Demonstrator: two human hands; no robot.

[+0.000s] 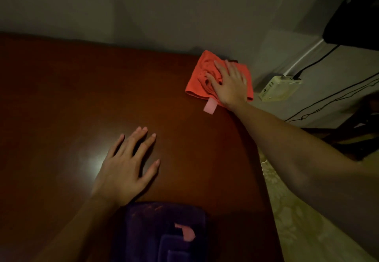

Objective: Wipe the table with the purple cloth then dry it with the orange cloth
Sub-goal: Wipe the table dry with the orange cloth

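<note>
R hand [229,85] flat, fingers spread on orange cloth [196,81] (pink tag [209,107] unreadable); L hand [125,167] splayed on table [61,97].

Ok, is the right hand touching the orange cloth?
Touching. The head view shows the right hand pressed flat on the crumpled orange cloth at the table's far corner.

Orange cloth [205,77], rumpled, pink tag, lay at far right corner of glossy brown table [71,97]; purple cloth [149,231], folded, pink tag, at near edge.

Drying cloth [200,78] far right — wiping cloth [155,231] near.
</note>
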